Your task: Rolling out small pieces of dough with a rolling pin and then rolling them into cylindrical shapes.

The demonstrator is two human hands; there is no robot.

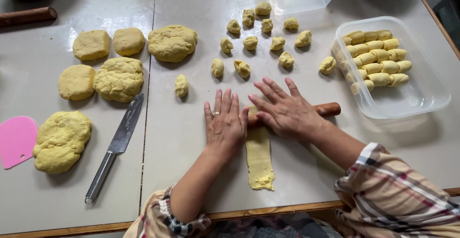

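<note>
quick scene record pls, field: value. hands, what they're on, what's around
left hand: flat, palm down on rolling pin
right hand: flat, palm down on rolling pin
rolling pin: wooden, mostly hidden under both hands
dough strip: yellow, rolled flat and long, runs from the pin toward the person
small dough balls: scattered beyond the hands
large dough lumps: to the left
knife: left of the strip, lying flat
pink scraper: far left edge
clear tub: right, holds shaped dough rolls

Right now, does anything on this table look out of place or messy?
Nothing stands out. Both hands, left hand and right hand, press a rolling pin over a flat dough strip; the knife lies apart from them.
</note>
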